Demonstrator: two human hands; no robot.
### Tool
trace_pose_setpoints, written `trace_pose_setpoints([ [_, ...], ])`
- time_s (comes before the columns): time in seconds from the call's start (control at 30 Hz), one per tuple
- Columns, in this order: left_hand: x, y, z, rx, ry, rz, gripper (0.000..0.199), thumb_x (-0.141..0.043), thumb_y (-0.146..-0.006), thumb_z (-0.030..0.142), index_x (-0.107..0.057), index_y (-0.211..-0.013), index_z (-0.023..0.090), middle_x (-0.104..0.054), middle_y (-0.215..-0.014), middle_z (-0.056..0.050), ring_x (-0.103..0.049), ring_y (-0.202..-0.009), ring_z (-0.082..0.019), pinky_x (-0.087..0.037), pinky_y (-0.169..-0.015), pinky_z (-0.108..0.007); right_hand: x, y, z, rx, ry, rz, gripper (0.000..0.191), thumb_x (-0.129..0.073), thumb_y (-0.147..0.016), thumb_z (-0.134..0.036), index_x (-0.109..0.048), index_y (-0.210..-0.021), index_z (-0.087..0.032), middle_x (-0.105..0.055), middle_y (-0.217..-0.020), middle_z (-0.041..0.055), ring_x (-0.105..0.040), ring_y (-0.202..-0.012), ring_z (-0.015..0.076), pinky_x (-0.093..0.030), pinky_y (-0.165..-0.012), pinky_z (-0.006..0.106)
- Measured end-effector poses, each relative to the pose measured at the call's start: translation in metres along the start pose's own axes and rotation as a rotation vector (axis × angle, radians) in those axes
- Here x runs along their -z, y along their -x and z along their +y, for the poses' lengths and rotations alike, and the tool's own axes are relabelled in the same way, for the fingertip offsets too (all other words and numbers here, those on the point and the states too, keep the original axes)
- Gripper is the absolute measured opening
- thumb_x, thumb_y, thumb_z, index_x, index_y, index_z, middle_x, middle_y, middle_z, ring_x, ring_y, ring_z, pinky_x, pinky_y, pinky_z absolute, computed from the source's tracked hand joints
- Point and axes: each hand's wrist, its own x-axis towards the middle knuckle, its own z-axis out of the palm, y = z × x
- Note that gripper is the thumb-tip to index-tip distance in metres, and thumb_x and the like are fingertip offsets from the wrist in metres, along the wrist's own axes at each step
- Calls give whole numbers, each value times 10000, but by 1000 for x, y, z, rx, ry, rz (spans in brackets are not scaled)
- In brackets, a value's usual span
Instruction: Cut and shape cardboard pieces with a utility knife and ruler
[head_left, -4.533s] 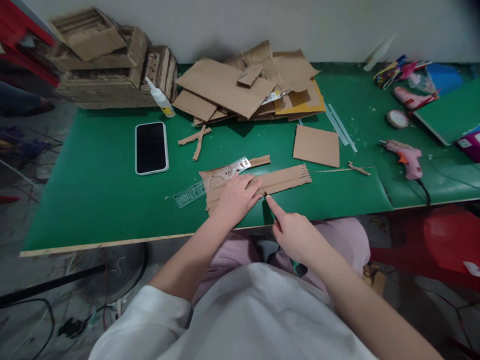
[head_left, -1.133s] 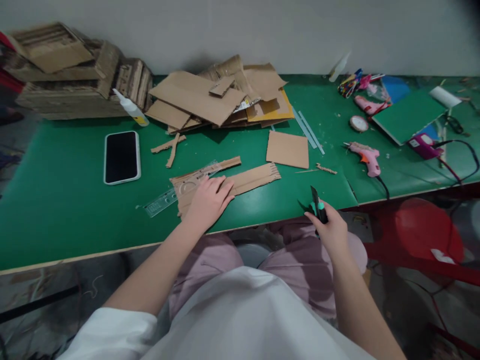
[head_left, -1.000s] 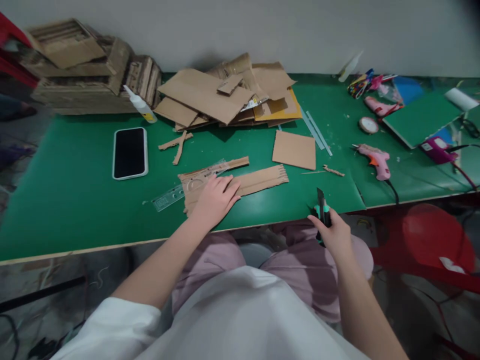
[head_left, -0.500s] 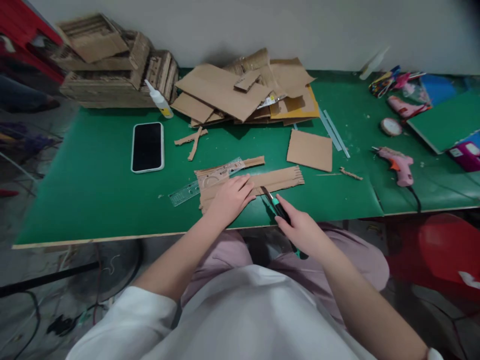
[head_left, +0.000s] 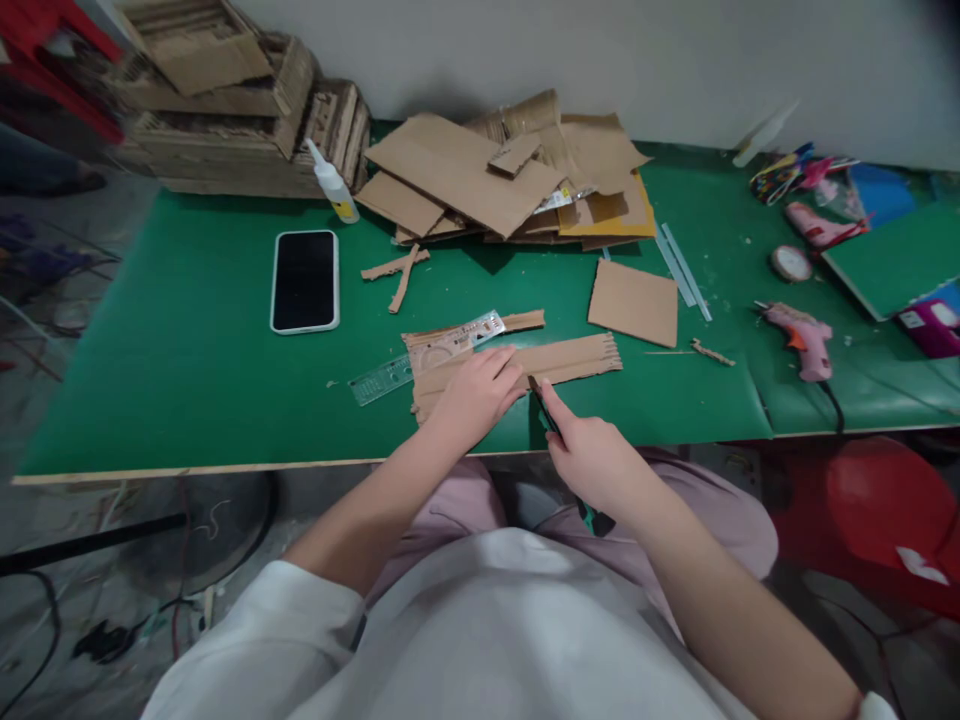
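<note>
My left hand (head_left: 480, 393) lies flat on a strip of cardboard (head_left: 574, 358), fingers stretched out and pressing it to the green table. A clear plastic ruler (head_left: 382, 381) rests slantwise across the cardboard's left part, left of my fingers. In my closed right hand (head_left: 592, 455) is a black and green utility knife (head_left: 596, 520), its blade end at the strip's near edge, just right of my left fingertips. Part of the handle is hidden by my fingers. Beyond the strip lies a square cardboard piece (head_left: 634, 302).
A phone (head_left: 304, 282) and a glue bottle (head_left: 334, 185) stand left, near stacked cardboard crates (head_left: 225, 155). Cardboard sheets (head_left: 457, 170) are heaped at the back. A pink glue gun (head_left: 804, 340), a tape roll (head_left: 791, 263) and glue sticks (head_left: 684, 268) lie right.
My right hand has shifted its grip forward on the knife, the index finger now near the blade. The view has shifted slightly; my left hand stays on the cardboard.
</note>
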Motion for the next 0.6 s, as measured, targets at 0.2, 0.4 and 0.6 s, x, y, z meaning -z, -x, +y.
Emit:
trace_pose_setpoints([
  [0.2, 1, 1, 2, -19, 50, 14, 220, -491, -893, 227, -588, -1042, 97, -618, -1048, -159, -532, -1119, -261, -477, -934, -447, -3, -5, -6, -28, 44, 9, 644, -326, -854, -214, -165, -1468, -109, -701, -799, 143, -647, -679, 256, -389, -573, 295],
  [0.4, 3, -1, 5, -58, 17, 35, 210, -448, -913, 203, -606, -996, 93, -645, -993, -142, -582, -1027, -233, -499, -904, -412, -8, -4, -10, -62, 60, 19, 639, -327, -856, -212, -170, -1469, -120, -697, -778, 137, -644, -650, 249, -385, -555, 290],
  [0.6, 2, 0, 3, -57, 15, 46, 204, -463, -909, 206, -614, -985, 93, -648, -993, -141, -593, -1014, -226, -501, -901, -401, -12, -3, -9, -31, 101, 31, 637, -316, -857, -204, -166, -1466, -98, -693, -756, 141, -645, -635, 258, -400, -545, 295],
])
